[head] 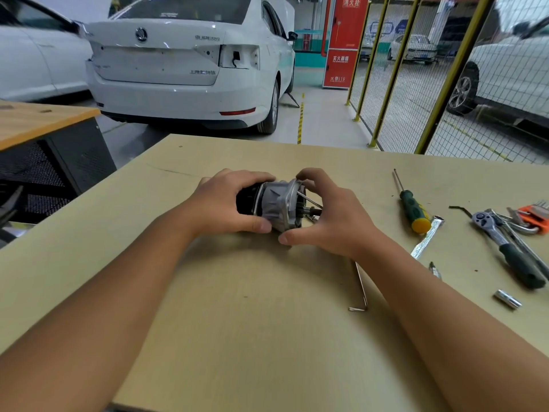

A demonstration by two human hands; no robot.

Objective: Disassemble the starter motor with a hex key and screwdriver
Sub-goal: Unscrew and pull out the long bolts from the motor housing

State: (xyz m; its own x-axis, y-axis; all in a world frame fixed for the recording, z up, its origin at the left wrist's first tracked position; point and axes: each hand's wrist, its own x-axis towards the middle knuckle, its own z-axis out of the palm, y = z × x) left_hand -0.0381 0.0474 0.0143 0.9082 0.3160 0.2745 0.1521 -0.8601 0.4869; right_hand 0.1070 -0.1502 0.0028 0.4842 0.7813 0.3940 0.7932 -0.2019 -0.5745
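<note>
While hands (225, 203) grip starter motor (276, 203), "119" perhaps

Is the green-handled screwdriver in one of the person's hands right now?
No, the green-handled screwdriver lies on the table, right of both hands.

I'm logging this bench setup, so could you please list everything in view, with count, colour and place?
Motor: one, black and silver, table centre, on its side, gripped by both hands.
Screwdriver: one, green and yellow, right of motor.
Hex key: one, silver, near right forearm.
Hex key set: one, orange holder, far right.
Ratchet: one, silver, dark handle, right.
Socket: one, silver, right front.
Metal strip: one, silver, under the screwdriver's handle.
Table: one, beige.
Cars: several, white, behind.
Fence: one, yellow, right rear.
Left hand: on black end.
Right hand: on silver end.
</note>
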